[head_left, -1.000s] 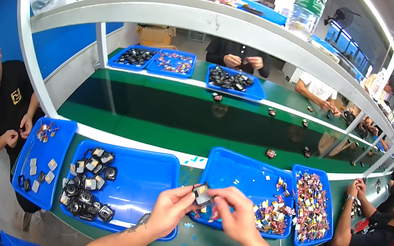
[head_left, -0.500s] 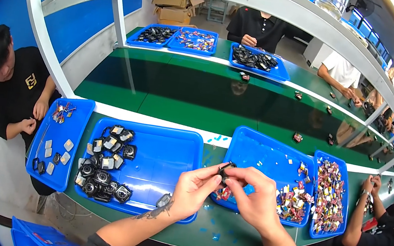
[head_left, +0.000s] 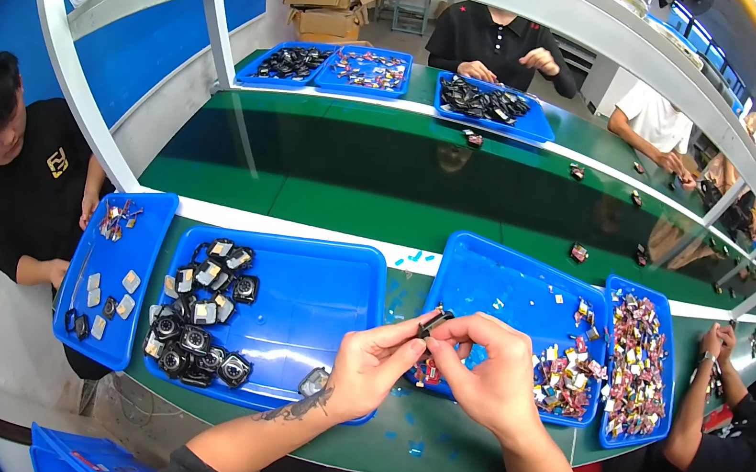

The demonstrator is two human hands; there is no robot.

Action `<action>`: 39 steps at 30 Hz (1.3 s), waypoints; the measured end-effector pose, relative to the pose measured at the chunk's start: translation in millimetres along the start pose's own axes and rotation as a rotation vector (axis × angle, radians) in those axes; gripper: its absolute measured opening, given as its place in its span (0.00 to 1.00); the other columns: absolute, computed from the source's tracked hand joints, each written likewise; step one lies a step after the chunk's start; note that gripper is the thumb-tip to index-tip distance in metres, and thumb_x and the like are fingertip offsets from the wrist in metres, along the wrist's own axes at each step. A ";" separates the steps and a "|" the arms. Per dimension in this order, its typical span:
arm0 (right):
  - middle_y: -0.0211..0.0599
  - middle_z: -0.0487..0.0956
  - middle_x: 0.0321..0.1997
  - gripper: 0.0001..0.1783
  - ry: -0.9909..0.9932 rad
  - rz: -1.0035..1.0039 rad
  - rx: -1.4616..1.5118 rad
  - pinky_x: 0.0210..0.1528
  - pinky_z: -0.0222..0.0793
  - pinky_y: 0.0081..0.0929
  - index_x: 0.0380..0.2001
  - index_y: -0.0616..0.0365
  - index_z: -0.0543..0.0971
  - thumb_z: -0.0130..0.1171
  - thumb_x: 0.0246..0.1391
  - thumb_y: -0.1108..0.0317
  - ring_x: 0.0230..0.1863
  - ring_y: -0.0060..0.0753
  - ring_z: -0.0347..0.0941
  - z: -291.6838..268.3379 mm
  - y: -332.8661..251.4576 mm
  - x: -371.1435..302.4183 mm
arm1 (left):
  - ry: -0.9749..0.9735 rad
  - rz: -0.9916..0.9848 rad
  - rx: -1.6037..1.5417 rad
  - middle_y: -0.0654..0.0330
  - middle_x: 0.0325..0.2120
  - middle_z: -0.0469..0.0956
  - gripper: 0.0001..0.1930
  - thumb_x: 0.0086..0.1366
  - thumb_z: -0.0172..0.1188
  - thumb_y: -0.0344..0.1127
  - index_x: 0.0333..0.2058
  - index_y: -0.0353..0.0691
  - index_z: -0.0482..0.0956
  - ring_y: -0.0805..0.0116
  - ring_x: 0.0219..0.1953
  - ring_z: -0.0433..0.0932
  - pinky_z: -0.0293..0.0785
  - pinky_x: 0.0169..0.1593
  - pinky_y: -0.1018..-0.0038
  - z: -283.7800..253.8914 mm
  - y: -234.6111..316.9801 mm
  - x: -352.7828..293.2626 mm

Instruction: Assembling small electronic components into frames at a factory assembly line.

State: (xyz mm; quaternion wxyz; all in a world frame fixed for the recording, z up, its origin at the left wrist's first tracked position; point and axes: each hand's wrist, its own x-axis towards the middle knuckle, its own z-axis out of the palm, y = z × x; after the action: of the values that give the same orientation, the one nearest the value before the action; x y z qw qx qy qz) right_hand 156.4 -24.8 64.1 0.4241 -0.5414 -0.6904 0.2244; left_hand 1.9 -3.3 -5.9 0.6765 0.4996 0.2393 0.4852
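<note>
Over the green surface (head_left: 464, 446), pinching a small black part (head_left: 433, 323)

Between the left hand (head_left: 365, 360) and the right hand (head_left: 495, 364), gripping the part from both sides with thumbs and fingertips, neither free nor spread. Mostly covered by the fingers; impossible to tell its exact facing.

Held near the left end of a wide blue tray (head_left: 509, 269), just above some reddish bits (head_left: 427, 371) and well apart from its heap of coloured pieces (head_left: 565, 383). To the left, next to a second blue tray (head_left: 317, 290), crowded at the far end with black cases (head_left: 194, 340) and with one lone case (head_left: 314, 381) just beside the left forearm (head_left: 285, 416).

Could slip loose, being small and caught only at the fingertips. If dropped, might land among the reddish bits or bounce off the rim onto the surface. Could get scratched or cracked by too hard a squeeze, or pressed crooked with so much hidden behind the fingers. Might pick up blue scraps (head_left: 416, 449) if laid down on the surface. Through a careless swing of the forearm, could also knock the lone case about.
</note>
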 end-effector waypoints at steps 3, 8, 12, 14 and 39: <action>0.35 0.80 0.25 0.03 0.006 0.033 0.059 0.29 0.69 0.25 0.28 0.61 0.80 0.62 0.46 0.76 0.24 0.28 0.73 3.3 1.6 -1.2 | 0.006 -0.004 -0.008 0.55 0.49 0.76 0.20 0.69 0.50 0.24 0.58 0.28 0.66 0.75 0.49 0.73 0.70 0.53 0.78 -1.1 -0.7 -0.5; 0.32 0.79 0.23 0.03 0.019 0.024 0.032 0.32 0.66 0.26 0.26 0.59 0.80 0.63 0.45 0.75 0.23 0.28 0.73 1.8 6.9 -2.7 | -0.004 0.016 -0.006 0.49 0.51 0.74 0.19 0.68 0.49 0.24 0.57 0.25 0.66 0.65 0.52 0.74 0.72 0.56 0.70 1.6 -2.4 1.1; 0.28 0.78 0.21 0.04 0.058 -0.078 -0.102 0.34 0.63 0.28 0.22 0.56 0.79 0.65 0.43 0.74 0.22 0.28 0.72 -0.5 2.2 0.1 | -0.013 0.023 0.006 0.54 0.50 0.75 0.20 0.68 0.50 0.24 0.58 0.27 0.66 0.74 0.50 0.73 0.69 0.55 0.78 1.3 0.0 0.7; 0.27 0.78 0.20 0.05 0.072 -0.083 -0.132 0.34 0.63 0.29 0.22 0.55 0.78 0.66 0.42 0.74 0.22 0.29 0.72 -0.9 2.0 -0.3 | -0.031 0.071 0.049 0.53 0.50 0.75 0.20 0.68 0.50 0.24 0.58 0.27 0.66 0.74 0.50 0.73 0.69 0.54 0.78 0.7 1.1 -0.5; 0.36 0.80 0.35 0.06 -0.181 0.336 0.685 0.40 0.76 0.21 0.35 0.67 0.77 0.61 0.53 0.79 0.36 0.22 0.76 -13.2 28.4 -20.9 | -0.195 0.412 0.611 0.52 0.47 0.76 0.19 0.61 0.49 0.18 0.49 0.36 0.77 0.65 0.45 0.78 0.74 0.48 0.75 -17.4 22.4 6.7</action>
State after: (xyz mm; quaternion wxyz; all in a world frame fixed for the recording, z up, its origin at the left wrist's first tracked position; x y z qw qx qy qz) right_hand 184.2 -37.5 42.2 0.4752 -0.4520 -0.5117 0.5550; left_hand -18.7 11.1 8.9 0.4041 0.7598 0.2020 0.4675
